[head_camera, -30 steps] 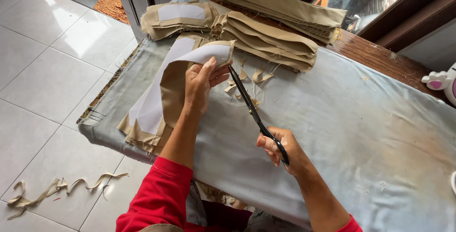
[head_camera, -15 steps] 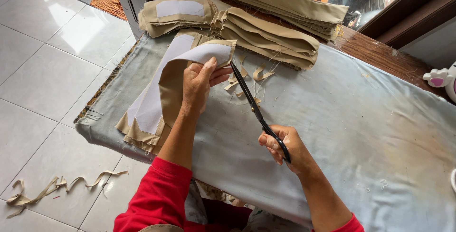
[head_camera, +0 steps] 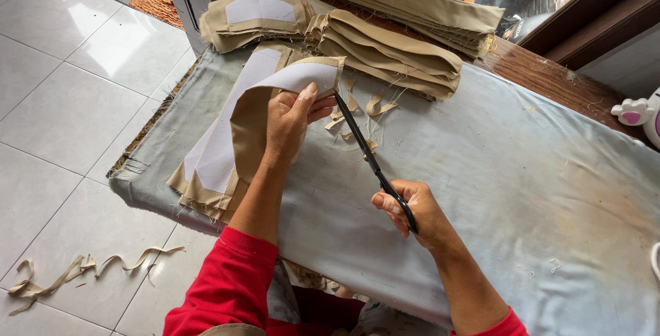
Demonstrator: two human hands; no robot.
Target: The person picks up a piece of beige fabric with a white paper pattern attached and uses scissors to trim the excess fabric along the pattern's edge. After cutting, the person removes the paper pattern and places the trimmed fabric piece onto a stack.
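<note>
Khaki fabric piece [head_camera: 275,95], white rectangular patch [head_camera: 260,11]

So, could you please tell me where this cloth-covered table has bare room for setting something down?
The pale grey table cloth lies bare right of the black scissors. The far-left end is crowded: stacked tan fabric pieces, trimmed strips, and the pile under the left hand.

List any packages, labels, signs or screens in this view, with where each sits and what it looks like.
None in view: no package, label, sign or screen.
What shows instead: the left hand holds up a tan fabric piece with pale lining.
The right hand grips black scissors, blades at that piece's edge.
Folded tan fabric stacks lie at the far side of the cloth-covered table.
</note>
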